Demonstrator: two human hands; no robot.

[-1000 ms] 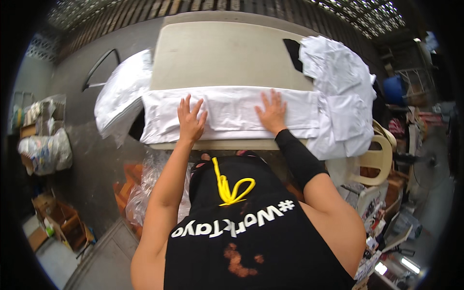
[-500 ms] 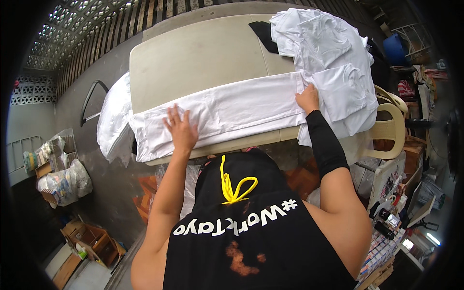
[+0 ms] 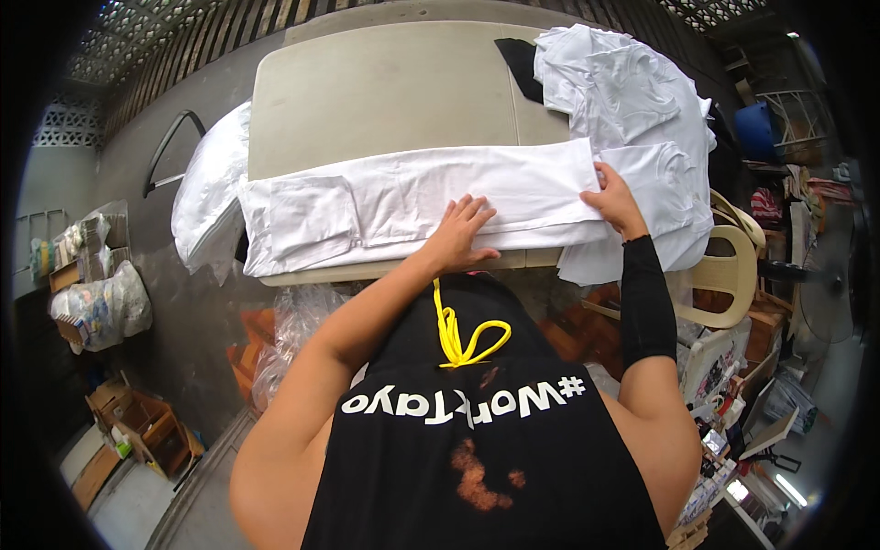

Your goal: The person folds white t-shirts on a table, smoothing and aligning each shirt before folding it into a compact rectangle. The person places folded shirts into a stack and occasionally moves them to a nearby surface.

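A white T-shirt (image 3: 403,192) lies folded into a long strip across the near side of the beige table (image 3: 385,92), its sleeve (image 3: 312,215) laid flat near the left end. My left hand (image 3: 463,234) rests palm down on the lower middle of the strip, fingers spread. At the strip's right end my right hand (image 3: 616,200) has the edge of the cloth between thumb and fingers; a black sleeve covers that forearm. Just beyond it, more white shirts (image 3: 632,96) are heaped at the table's right end.
A black cloth (image 3: 521,69) pokes out from under the heap. Clear plastic bags with white contents (image 3: 213,197) hang at the table's left end. A beige plastic chair (image 3: 729,275) stands close on the right. Slatted wood and a grey floor (image 3: 197,312) surround the table.
My left hand has slid right along the shirt, from near the sleeve to the middle. My right hand stays at the right end, its fingers now on the edge.
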